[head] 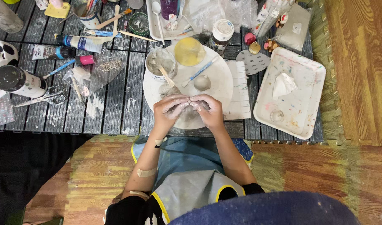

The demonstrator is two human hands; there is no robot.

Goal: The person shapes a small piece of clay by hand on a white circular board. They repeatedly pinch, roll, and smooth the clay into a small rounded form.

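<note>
My left hand point(169, 110) and my right hand point(208, 110) meet fingertip to fingertip over the near edge of a round white turntable point(218, 81). Both are smeared with grey clay and pinch a small lump of grey clay point(190, 103) between them. On the turntable sit a small clay cone point(202, 82), another clay bit point(168, 89), a grey cup of slip with a wooden stick point(161, 62), a yellowish bowl point(189, 51) and a blue-handled tool point(199, 71).
A white paint-stained tray point(303, 71) with crumpled tissue lies to the right. Scissors point(43, 99), paint tubes point(76, 41), a jar point(20, 81), a cup of brushes point(87, 11) and a plastic bag with rings point(103, 68) crowd the left of the low slatted table point(116, 104).
</note>
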